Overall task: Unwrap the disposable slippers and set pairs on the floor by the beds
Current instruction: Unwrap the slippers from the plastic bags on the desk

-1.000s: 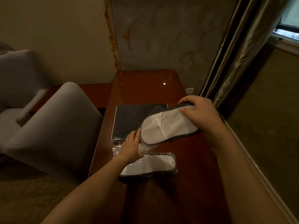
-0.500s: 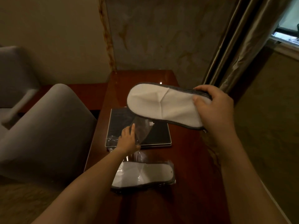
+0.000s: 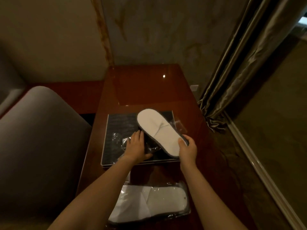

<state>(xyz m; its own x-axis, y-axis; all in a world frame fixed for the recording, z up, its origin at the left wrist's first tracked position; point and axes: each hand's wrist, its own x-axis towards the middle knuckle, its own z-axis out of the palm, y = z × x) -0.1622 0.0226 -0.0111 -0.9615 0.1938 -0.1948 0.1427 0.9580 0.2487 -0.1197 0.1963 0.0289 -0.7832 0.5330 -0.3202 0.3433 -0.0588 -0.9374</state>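
Right hand pinches bare slippers above the tray; left hand flat on empty wrapper, gripping nothing. Risk: pinch-only hold, pair could separate, drop.

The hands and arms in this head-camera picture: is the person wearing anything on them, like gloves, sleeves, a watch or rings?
Nothing that shows. The left hand and the right hand are both bare, with no gloves. Both forearms are uncovered all the way down to the picture's lower edge, so no sleeve is in view. No watch, bracelet or ring shows, though the dim light could hide something small.
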